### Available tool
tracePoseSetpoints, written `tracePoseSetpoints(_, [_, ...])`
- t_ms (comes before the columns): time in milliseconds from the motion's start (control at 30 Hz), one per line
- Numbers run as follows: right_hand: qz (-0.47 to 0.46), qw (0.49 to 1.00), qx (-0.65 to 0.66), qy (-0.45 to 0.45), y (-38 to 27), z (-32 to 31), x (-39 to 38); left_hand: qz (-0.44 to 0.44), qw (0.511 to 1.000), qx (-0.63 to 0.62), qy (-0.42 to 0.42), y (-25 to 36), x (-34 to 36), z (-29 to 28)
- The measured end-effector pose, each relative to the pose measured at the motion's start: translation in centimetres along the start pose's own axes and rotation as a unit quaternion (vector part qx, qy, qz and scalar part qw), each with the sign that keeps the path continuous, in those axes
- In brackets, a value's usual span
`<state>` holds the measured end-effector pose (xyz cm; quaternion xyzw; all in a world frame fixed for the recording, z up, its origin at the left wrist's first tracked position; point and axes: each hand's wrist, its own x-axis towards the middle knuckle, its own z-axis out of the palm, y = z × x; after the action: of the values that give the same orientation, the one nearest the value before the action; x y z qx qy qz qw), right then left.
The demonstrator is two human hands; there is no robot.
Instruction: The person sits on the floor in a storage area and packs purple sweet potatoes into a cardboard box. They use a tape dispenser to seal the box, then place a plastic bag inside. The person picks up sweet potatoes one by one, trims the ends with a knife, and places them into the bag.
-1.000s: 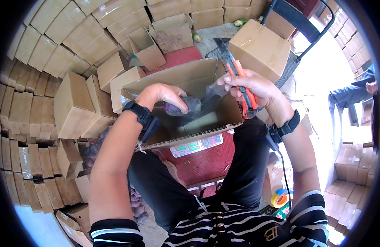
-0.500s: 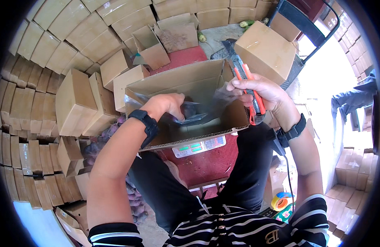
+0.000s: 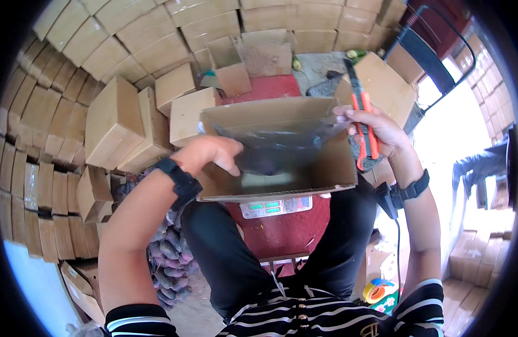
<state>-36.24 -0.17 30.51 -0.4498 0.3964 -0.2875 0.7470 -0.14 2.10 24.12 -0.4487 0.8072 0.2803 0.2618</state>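
An open cardboard box (image 3: pixel 270 111) sits between my knees, above a white weighing scale (image 3: pixel 270 209) with green displays. Inside the box hangs a clear plastic bag (image 3: pixel 276 147), spread across its width. My right hand (image 3: pixel 377 130) is closed around an orange-and-black utility knife (image 3: pixel 364 106), its blade pointing up and away. Its thumb and fingertips also pinch the bag's edge at the box's right rim. Over the box's left side, my left hand (image 3: pixel 209 156) has thumb and fingers apart, close to the bag; I see nothing between them.
Purple sweet potatoes (image 3: pixel 168 255) lie in a heap by my left leg. Loose boxes (image 3: pixel 114 126) stand at left, before stacked cartons (image 3: pixel 180 28). A larger carton (image 3: pixel 377 84) rests on a hand truck (image 3: pixel 422 56) at far right. Tape rolls (image 3: pixel 376 291) lie near my right hip.
My left hand has come away from the bag toward the box's left side, its fingers parting. The bag is spread wider. My right hand still holds the knife, now more upright.
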Motion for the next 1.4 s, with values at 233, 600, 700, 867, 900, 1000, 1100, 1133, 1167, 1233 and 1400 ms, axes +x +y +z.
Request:
tracePoseSetpoints(233, [-0.042, 0.996, 0.070, 0.024, -2.7, 3.6, 2.5, -0.013, 0.990, 0.031, -0.136, 0.7, -0.2, 1.1])
tracePoseSetpoints(600, [-0.001, 0.970, -0.240, 0.038, -1.3, 2.4, 0.7, -0.032, 0.982, 0.047, -0.179, 2.0, 0.2, 0.9])
tracePoseSetpoints(700, [0.013, 0.946, -0.320, 0.043, -0.8, 2.9, 1.1, -0.038, 0.981, 0.022, -0.189, 1.4, -0.4, 1.0])
tracePoseSetpoints(867, [0.003, 0.908, -0.419, 0.030, 0.2, 3.9, 1.6, -0.047, 0.986, -0.021, -0.159, 0.9, -1.7, 2.0])
tracePoseSetpoints(900, [0.002, 0.902, -0.432, 0.029, 0.4, 3.9, 1.8, -0.042, 0.989, -0.032, -0.141, 0.8, -1.9, 1.9])
tracePoseSetpoints(1000, [0.020, 0.887, -0.459, 0.040, 0.5, 3.6, 2.4, -0.021, 0.991, -0.094, -0.096, 1.0, -2.3, 0.9])
tracePoseSetpoints(1100, [0.028, 0.872, -0.487, 0.043, 0.9, 4.6, 2.8, 0.021, 0.990, -0.142, -0.015, 0.2, -2.8, 1.1])
tracePoseSetpoints(1133, [0.030, 0.864, -0.500, 0.047, 0.8, 5.0, 2.7, 0.039, 0.989, -0.139, 0.037, 0.4, -3.2, 0.7])
tracePoseSetpoints(1167, [0.030, 0.866, -0.496, 0.052, 0.8, 5.3, 2.7, 0.070, 0.978, -0.120, 0.156, 0.3, -4.4, 0.8])
tracePoseSetpoints(1233, [0.030, 0.870, -0.489, 0.060, 0.6, 5.6, 2.7, 0.077, 0.915, -0.113, 0.380, 0.1, -7.3, 1.6])
tracePoseSetpoints(1400, [0.014, 0.887, -0.453, 0.082, 2.0, 3.8, 2.7, -0.058, 0.742, -0.278, 0.607, -1.7, -16.6, 6.2])
